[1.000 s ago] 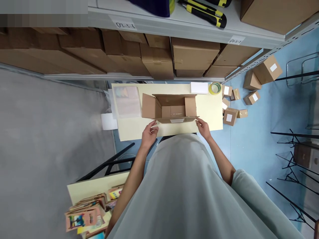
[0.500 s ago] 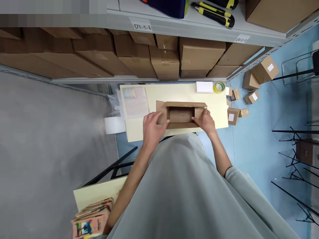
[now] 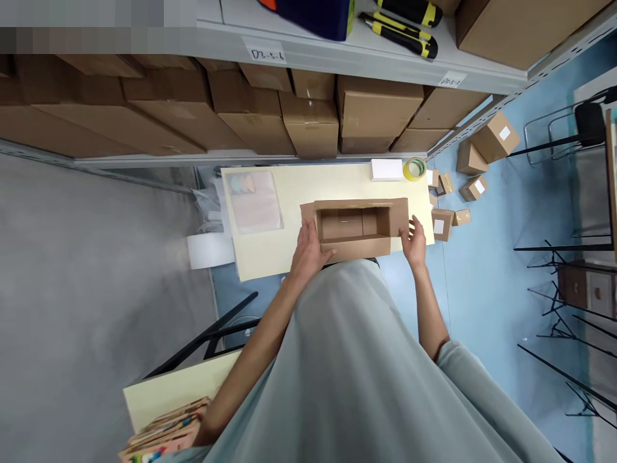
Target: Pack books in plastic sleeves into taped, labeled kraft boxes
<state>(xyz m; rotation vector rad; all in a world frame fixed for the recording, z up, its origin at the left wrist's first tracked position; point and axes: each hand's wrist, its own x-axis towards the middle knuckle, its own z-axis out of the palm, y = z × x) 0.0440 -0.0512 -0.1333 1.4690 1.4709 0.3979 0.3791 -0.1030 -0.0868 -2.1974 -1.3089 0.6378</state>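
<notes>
An open cardboard box sits on the pale yellow tabletop, its flaps folded outward and its inside showing nothing. My left hand is at the box's front left corner, fingers along the left side and thumb over the front flap. At the right end, my right hand has its fingers apart beside the right flap. Its fingertips are close to that flap; whether they touch it is hard to tell.
A white box and a tape roll lie at the table's back right. A clear plastic sheet is at the left. Cartons fill the shelf behind; utility knives lie above. Small boxes stand at the right.
The box has turned slightly and its flaps spread wider. My right hand has moved from inside the right end to outside it. My left hand has shifted right, onto the front left corner.
</notes>
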